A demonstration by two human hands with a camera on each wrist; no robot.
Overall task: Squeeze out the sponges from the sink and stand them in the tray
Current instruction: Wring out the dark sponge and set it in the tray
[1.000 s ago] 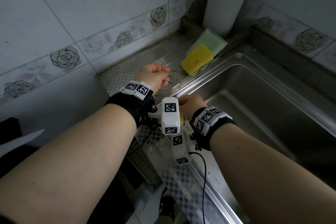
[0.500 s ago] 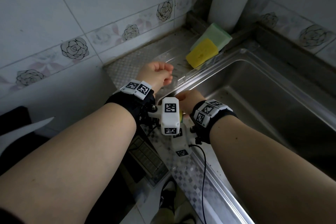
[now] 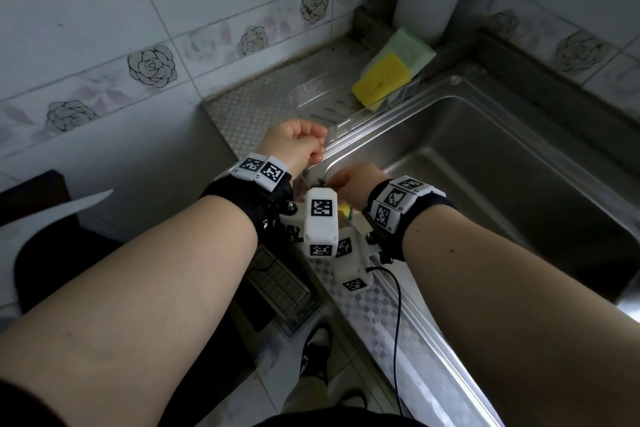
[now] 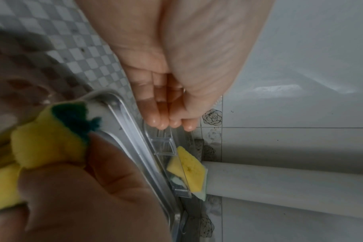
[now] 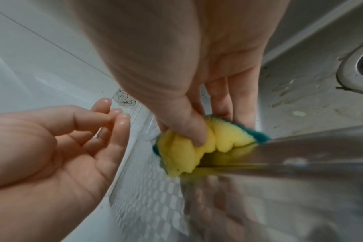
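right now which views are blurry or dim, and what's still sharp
Head view: dim overall, yet the yellow sponge in the tray reads sharp. Left wrist view: the squeezed sponge is soft up close. Right wrist view: the sink rim smears, reflecting yellow.

Steel counter with sink, clear tray on its ledge

Both forearms reached forward, wrists close together. The left hand hovered with wet fingers loosely curled, holding nothing. The right hand, just beside it, squeezed a crumpled sponge between thumb and fingers.
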